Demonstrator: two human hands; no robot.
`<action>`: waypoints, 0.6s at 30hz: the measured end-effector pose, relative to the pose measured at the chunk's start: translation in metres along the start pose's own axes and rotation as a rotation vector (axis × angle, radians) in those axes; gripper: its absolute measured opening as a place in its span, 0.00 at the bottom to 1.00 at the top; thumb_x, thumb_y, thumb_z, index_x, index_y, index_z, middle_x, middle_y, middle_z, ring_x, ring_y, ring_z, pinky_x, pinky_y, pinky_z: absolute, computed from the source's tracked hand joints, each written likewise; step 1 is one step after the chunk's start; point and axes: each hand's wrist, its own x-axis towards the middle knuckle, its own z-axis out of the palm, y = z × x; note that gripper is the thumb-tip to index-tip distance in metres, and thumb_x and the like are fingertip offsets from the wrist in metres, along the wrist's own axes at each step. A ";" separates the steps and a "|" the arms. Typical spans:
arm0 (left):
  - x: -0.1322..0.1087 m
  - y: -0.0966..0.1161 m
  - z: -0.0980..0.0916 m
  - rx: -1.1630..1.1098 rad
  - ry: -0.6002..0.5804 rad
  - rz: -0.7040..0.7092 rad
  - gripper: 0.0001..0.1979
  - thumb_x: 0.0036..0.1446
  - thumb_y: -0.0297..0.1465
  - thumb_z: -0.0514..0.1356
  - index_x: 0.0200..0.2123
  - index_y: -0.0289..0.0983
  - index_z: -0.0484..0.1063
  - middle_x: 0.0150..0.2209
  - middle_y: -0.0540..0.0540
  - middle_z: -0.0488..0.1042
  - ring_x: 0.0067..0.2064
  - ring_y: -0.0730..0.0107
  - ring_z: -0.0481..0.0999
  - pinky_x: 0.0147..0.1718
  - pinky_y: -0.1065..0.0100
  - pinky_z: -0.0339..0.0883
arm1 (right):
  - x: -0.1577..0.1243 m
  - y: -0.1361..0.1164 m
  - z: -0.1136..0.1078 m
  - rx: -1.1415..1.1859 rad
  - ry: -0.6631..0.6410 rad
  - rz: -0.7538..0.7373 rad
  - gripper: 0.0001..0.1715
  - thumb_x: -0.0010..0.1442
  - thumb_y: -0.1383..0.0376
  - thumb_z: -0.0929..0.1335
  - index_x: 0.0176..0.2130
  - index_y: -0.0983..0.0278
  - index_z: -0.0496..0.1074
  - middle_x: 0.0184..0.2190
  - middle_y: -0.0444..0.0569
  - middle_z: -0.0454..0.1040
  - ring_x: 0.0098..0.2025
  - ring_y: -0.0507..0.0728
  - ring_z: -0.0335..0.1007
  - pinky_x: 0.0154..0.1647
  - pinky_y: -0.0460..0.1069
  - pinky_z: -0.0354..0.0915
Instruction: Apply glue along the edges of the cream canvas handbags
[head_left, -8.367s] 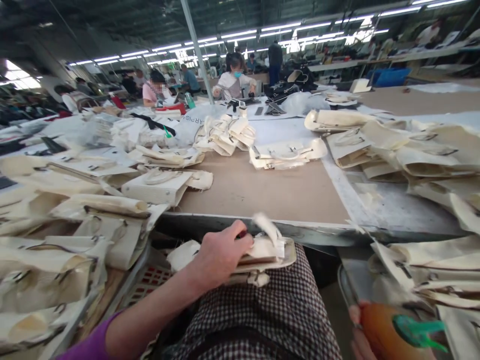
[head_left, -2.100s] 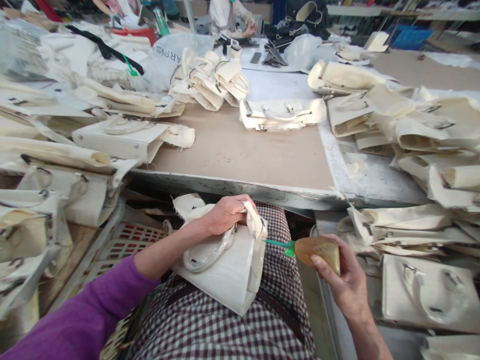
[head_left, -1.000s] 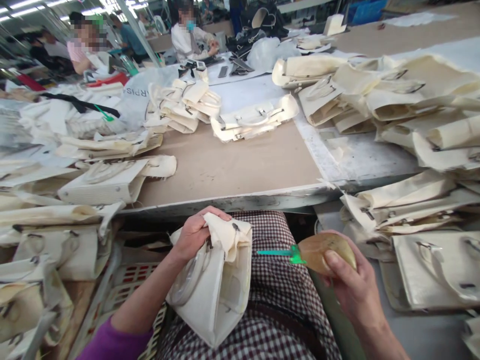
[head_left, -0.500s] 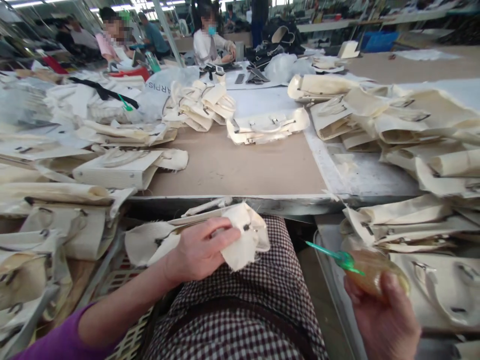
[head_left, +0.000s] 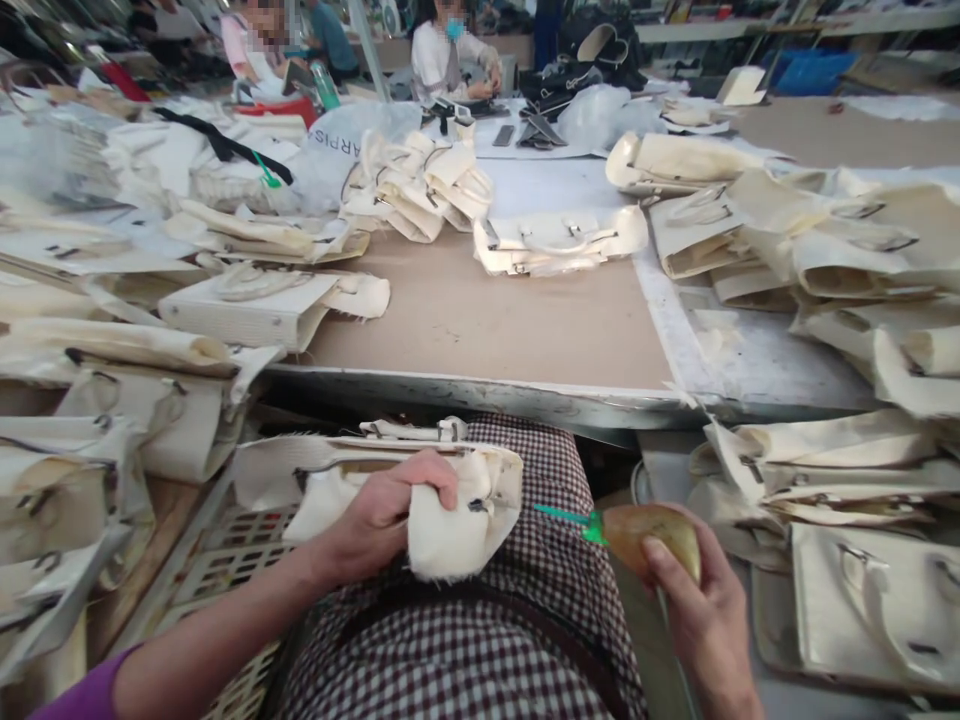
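Note:
My left hand point(head_left: 375, 515) is closed round a folded flap of a cream canvas bag point(head_left: 457, 520) that lies flat across my lap, over a checked apron point(head_left: 480, 650). My right hand point(head_left: 697, 620) grips an amber squeeze bottle point(head_left: 652, 530) with a green nozzle point(head_left: 566, 518). The nozzle tip points left at the bag's edge, a short gap away from it.
The workbench point(head_left: 487, 325) in front carries piles of cream bags at the left point(head_left: 255, 305), the back point(head_left: 559, 240) and the right point(head_left: 825, 240). More bags point(head_left: 862, 500) lie on a shelf at my right. A plastic crate point(head_left: 232, 530) sits lower left. Other people work at the far end.
The bag has gone from standing upright on my lap to lying flat. My left hand has regripped its flap. The bottle has swung back in, nozzle toward the bag.

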 end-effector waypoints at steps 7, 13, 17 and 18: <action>0.001 -0.008 -0.021 -0.120 0.095 -0.047 0.16 0.66 0.41 0.61 0.32 0.35 0.76 0.33 0.44 0.74 0.37 0.67 0.74 0.39 0.71 0.70 | 0.023 -0.010 0.029 -0.073 -0.113 -0.131 0.34 0.50 0.48 0.77 0.50 0.61 0.72 0.41 0.51 0.77 0.37 0.62 0.75 0.34 0.52 0.73; 0.005 -0.010 -0.023 -0.108 0.069 -0.036 0.18 0.66 0.42 0.59 0.31 0.35 0.77 0.32 0.42 0.76 0.37 0.64 0.74 0.39 0.68 0.70 | 0.046 -0.009 0.042 -0.150 -0.201 -0.294 0.31 0.52 0.51 0.78 0.50 0.60 0.72 0.47 0.53 0.75 0.45 0.64 0.73 0.46 0.56 0.70; 0.008 -0.011 -0.024 -0.109 0.092 -0.011 0.17 0.66 0.41 0.60 0.30 0.35 0.76 0.31 0.42 0.76 0.37 0.64 0.74 0.38 0.68 0.71 | 0.059 -0.007 0.042 -0.208 -0.289 -0.356 0.29 0.55 0.52 0.77 0.52 0.58 0.71 0.48 0.52 0.73 0.46 0.64 0.72 0.47 0.57 0.67; 0.008 -0.012 -0.024 -0.110 0.092 0.000 0.17 0.66 0.40 0.59 0.29 0.35 0.76 0.31 0.42 0.76 0.37 0.64 0.74 0.38 0.68 0.71 | 0.061 -0.008 0.041 -0.221 -0.308 -0.365 0.29 0.55 0.52 0.77 0.52 0.57 0.71 0.48 0.51 0.73 0.46 0.64 0.72 0.47 0.57 0.67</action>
